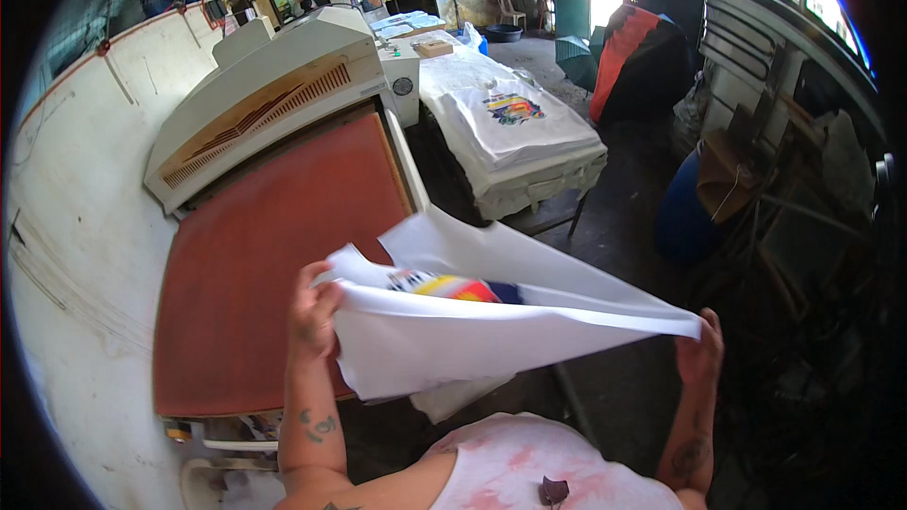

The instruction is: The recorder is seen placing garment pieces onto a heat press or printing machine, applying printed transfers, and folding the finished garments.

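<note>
I hold a white fabric piece (472, 340) stretched out by its two ends, with a colourful printed graphic (453, 285) partly showing inside its fold. My left hand (314, 310) grips the left end, fingers closed on the cloth. My right hand (697, 348) pinches the narrow right end, lower and farther out to the right. The fabric is held over the right part of a reddish flat bed (246, 283) and beyond its edge. Above that bed sits the pale housing of a large machine (265, 104), with a rusty vent strip along its front.
A cloth-covered table (534, 184) bears white printed fabric pieces (515, 113). At right stand a blue barrel (682, 208), metal racks (742, 57) and a red-and-black covered object (642, 61). A white panel (80, 246) flanks the left. A person (302, 0) shows at the back.
</note>
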Demonstrator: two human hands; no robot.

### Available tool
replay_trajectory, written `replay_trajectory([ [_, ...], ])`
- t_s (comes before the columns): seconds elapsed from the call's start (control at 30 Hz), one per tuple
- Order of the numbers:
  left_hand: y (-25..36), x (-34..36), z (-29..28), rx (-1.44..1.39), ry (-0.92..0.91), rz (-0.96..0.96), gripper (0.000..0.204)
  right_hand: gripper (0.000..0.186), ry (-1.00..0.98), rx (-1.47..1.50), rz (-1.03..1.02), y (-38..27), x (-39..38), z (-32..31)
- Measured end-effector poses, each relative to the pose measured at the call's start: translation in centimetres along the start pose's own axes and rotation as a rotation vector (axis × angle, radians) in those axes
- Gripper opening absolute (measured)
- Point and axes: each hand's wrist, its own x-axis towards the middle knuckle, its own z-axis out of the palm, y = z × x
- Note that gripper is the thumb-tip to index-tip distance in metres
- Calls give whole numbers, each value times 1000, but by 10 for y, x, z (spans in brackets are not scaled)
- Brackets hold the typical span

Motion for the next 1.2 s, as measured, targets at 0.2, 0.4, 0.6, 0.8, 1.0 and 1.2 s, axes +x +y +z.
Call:
replay_trajectory([
  [0.2,-65,28,202,21,-386,-87,19,31,90,-90,-410,-152,6,-171],
  [0.4,-110,74,290,-41,-414,-126,13,30,273,-174,-453,-189,42,-216],
  [0.6,-155,140,334,-32,-374,-112,11,26,300,-197,-457,-177,141,-227],
  [0.8,-192,239,333,-62,-271,59,14,27,69,-244,-464,-139,307,-217],
  [1.0,-201,318,359,-174,-87,116,14,24,-8,-236,-477,-101,478,-174],
  [1.2,-160,378,366,-118,16,366,15,24,-225,-386,-487,-100,641,-133],
])
